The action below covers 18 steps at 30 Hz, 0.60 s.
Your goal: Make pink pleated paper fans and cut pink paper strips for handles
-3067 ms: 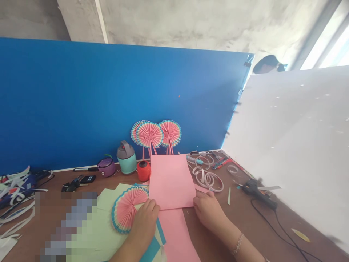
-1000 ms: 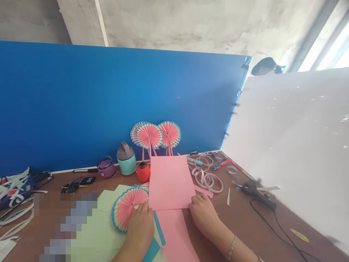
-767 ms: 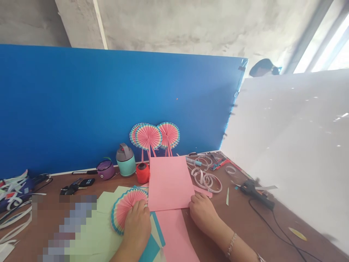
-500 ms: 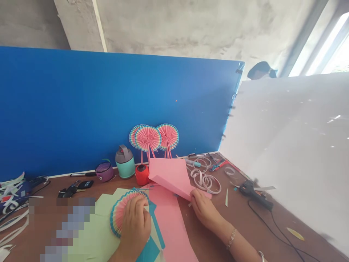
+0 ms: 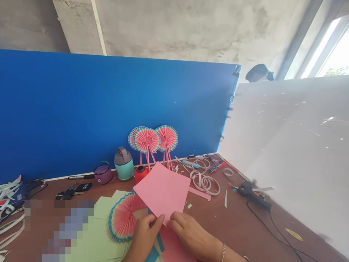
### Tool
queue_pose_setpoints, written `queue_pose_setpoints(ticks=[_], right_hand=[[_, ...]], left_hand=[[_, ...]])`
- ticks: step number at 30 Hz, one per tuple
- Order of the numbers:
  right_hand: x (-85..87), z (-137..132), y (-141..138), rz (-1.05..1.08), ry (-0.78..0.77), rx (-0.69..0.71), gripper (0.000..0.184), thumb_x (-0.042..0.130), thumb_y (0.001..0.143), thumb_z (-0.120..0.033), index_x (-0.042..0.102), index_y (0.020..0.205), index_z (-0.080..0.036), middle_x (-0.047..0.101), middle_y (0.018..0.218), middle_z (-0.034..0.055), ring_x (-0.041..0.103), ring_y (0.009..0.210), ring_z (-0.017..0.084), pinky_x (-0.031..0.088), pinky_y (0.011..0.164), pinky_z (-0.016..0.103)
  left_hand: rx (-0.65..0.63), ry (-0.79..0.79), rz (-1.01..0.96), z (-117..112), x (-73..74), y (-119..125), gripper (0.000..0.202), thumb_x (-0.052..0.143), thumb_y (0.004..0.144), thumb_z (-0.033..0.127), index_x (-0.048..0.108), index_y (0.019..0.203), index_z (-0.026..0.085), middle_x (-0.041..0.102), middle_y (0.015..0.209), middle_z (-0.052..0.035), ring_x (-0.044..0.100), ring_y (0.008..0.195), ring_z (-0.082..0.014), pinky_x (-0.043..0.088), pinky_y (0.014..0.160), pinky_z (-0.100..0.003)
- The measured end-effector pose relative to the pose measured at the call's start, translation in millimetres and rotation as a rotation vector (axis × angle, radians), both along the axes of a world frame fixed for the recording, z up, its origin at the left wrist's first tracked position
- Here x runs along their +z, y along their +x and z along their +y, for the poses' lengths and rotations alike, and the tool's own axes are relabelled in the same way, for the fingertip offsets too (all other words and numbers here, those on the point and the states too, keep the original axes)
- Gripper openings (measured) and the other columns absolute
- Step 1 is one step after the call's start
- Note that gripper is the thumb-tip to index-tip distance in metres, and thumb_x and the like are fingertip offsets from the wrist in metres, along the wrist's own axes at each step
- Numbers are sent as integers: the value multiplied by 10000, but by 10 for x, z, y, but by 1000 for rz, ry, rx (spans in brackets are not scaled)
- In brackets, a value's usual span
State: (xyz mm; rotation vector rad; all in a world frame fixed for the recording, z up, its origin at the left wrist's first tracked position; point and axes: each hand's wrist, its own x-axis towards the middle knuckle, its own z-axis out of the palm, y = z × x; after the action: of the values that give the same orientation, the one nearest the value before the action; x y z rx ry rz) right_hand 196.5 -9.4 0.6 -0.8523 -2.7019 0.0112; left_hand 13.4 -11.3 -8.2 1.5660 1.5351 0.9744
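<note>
A pink sheet of paper is held up at its near corner, between my two hands. The thumb and fingers of my left hand are closed on that corner. My right hand, with a bracelet on its wrist, pinches the same corner just to the right. Left of the held sheet lies a round pleated paper fan, pink with a blue rim, resting on pale green paper. Under my hands are more pink paper and blue pieces, partly hidden.
Several finished pleated fans lean against the blue partition. A turquoise flask, a purple pot and a red container stand at the back. White rolled strips and a glue gun with its cord lie right.
My left hand has left the pleated fan and moved right to the pink sheet. My right hand has drawn the sheet nearer and turned it, so one corner points toward me.
</note>
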Motion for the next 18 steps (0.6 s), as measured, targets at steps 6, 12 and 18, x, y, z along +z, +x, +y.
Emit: queue_pose_setpoints(ticks=[6, 12, 18], right_hand=[[6, 48, 7, -3, 17, 4, 139, 435, 858, -167, 572, 876, -171, 574, 748, 29, 477, 634, 143, 316, 566, 258], [-13, 118, 111, 133, -138, -128, 261, 425, 882, -271, 587, 702, -173, 557, 647, 13, 502, 596, 115, 307, 550, 231], [2, 136, 142, 202, -237, -265, 262, 385, 904, -212, 610, 774, -180, 604, 734, 24, 546, 651, 121, 352, 602, 219]], left_hand=[[2, 24, 65, -15, -52, 8, 443, 442, 746, 523, 366, 457, 196, 265, 485, 51, 283, 493, -104, 218, 470, -238], [109, 172, -9, -18, 19, -118, 480, 461, 773, 544, 503, 459, 184, 457, 447, 15, 426, 499, -135, 356, 521, -236], [474, 232, -76, 60, 240, -364, 436, 527, 724, 575, 646, 539, 199, 623, 496, -34, 578, 542, -205, 441, 514, -261]])
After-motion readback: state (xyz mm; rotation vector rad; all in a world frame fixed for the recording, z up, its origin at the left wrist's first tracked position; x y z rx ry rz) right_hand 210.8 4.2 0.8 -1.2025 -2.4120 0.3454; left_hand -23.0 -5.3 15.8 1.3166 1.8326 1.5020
